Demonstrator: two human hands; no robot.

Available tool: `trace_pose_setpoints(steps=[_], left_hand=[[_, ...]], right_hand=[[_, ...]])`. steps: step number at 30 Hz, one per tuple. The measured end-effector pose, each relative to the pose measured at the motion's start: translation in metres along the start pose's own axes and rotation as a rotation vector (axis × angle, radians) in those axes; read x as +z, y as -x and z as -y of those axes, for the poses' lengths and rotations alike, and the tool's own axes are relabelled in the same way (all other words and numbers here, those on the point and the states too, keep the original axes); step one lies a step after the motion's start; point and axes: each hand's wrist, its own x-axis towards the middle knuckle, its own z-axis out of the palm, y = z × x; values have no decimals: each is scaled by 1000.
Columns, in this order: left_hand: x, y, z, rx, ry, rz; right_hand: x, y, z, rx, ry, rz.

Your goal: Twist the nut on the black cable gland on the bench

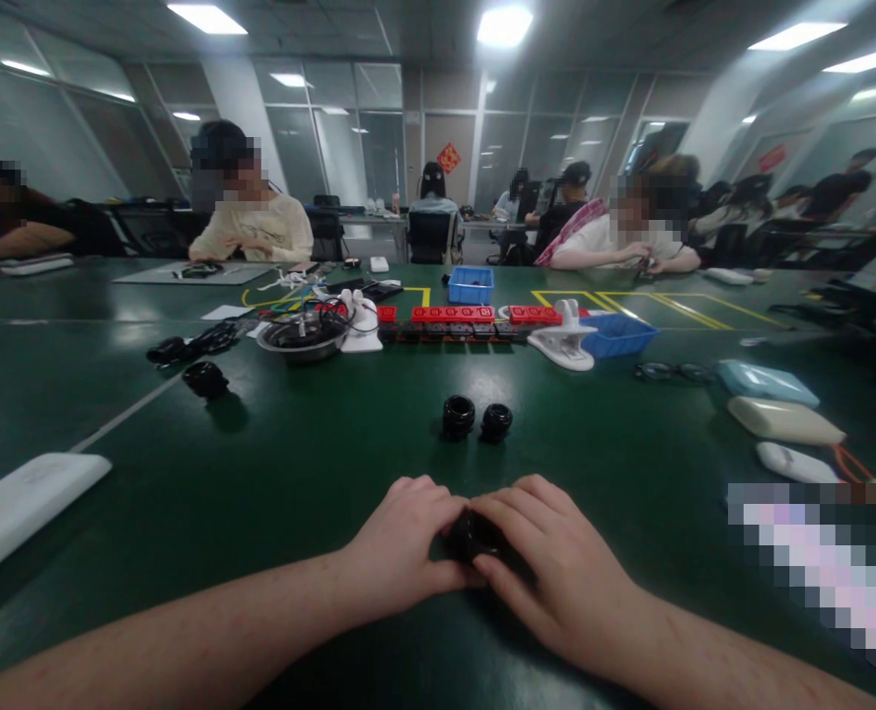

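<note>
A black, hollow, round plastic fitting (474,535) is held between both hands, low over the table right in front of me. My left hand (401,542) grips it from the left, thumb below and fingers above. From the right, my right hand (556,557) closes round it, covering much of its surface. Just beyond my fingers, two similar fittings stand side by side: a ribbed one (458,418) with its opening showing and a slightly smaller one (496,422). Another black fitting (205,380) sits farther off to the left.
The green table (320,424) bears a metal bowl (301,335), red power strips (453,314), blue bins (472,285), and a white clamp stand (567,340). Glasses (673,372) and pouches (784,419) lie right; a long white object (31,508) lies left. People sit opposite.
</note>
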Motion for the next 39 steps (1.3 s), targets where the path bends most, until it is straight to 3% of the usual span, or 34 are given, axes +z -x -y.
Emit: trace_pose_setpoints(steps=[21,39], left_hand=[[0,0,-1,6,3,-2],[1,-1,1,7,19,-12]], right_hand=[[-2,-1,2,11,126,-28],[-3,0,4,8,-15,51]])
